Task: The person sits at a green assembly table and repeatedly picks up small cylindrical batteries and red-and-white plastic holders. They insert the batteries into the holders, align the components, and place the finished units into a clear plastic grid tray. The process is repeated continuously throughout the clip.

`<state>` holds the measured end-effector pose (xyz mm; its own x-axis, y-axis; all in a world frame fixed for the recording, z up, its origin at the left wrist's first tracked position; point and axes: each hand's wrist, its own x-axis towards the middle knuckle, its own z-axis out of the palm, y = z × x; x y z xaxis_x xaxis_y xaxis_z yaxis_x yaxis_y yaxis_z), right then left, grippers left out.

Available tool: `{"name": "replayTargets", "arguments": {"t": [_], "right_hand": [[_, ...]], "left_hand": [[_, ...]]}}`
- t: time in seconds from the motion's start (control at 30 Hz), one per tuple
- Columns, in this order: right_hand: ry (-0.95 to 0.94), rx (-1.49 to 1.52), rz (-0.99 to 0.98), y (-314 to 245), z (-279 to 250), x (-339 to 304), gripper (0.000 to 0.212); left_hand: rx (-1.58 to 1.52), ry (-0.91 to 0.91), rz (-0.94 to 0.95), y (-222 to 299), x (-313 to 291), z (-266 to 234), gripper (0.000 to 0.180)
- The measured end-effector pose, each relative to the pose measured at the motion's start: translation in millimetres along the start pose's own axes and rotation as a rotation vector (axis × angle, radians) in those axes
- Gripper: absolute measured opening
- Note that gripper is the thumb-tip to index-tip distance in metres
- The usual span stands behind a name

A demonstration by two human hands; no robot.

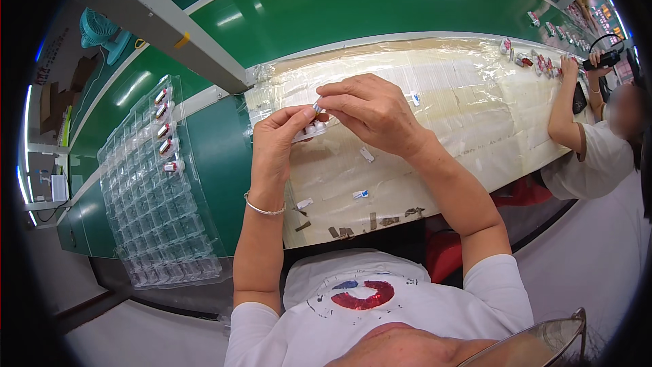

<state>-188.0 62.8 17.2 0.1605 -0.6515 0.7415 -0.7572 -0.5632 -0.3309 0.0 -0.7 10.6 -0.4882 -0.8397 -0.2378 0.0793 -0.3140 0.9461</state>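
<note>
A small white piece with rounded bumps (311,129) is pinched in my left hand (275,137); its exact kind is too small to make out. My right hand (375,110) meets the left over the piece, thumb and fingertips closed on a tiny silvery bit (317,107) at its upper side. The fingers partly cover both. Beneath my hands lies a worktop covered in clear film (380,190). To my left, a clear plastic blister tray (149,194) holds several small red, white and gold items (164,147) along its right column.
Scraps of white-and-blue paper (360,194) lie on the worktop. A grey metal post (183,34) rises at the far left, near a teal fan (102,27). Beyond runs a green surface (326,0). At right a co-worker (591,143) handles things beside several small items (536,63).
</note>
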Motion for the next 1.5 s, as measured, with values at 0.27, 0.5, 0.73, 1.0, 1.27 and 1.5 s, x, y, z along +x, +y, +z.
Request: {"name": "replayTargets", "arguments": {"t": [0.27,0.5,0.73,1.0,1.27,1.5], "right_hand": [[-0.127,-0.141,0.057,-7,4,-4,0.009],[-0.119,-0.174,0.013,-4,9,-6,0.011],[-0.094,-0.216,0.01,-7,11,-5,0.011],[-0.005,-0.171,-0.011,-4,15,-5,0.016],[0.009,0.073,0.302,-6,10,-1,0.006],[-0.104,0.58,0.677,30,-15,-9,0.018]], "left_hand": [[0.075,0.028,0.021,-6,0,-1,0.016],[0.143,0.032,0.041,-6,-1,-1,0.015],[0.164,0.051,0.084,-6,-2,2,0.014],[0.158,0.053,0.107,-6,-1,0,0.015],[0.136,0.036,0.134,-7,-2,0,0.016],[-0.092,0.008,0.141,0,-2,-2,0.018]]}}
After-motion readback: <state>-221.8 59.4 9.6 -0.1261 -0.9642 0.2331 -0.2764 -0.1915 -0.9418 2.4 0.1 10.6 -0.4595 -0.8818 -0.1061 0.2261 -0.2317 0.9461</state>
